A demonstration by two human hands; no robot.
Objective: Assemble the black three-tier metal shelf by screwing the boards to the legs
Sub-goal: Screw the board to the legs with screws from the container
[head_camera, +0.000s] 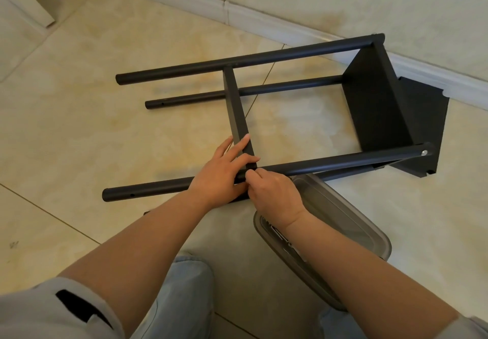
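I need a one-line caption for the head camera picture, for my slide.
Left hand steadies the middle board while right hand works at its joint with the near leg.

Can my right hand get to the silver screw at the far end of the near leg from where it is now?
Probably yes. The right hand is at the middle board's joint on the near leg, and the silver screw sits exposed on that leg's outer side, with nothing covering it.

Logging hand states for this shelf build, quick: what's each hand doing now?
Left hand: open, fingers flat on the middle board.
Right hand: fingers pinched at the board-leg joint; what they hold is hidden.
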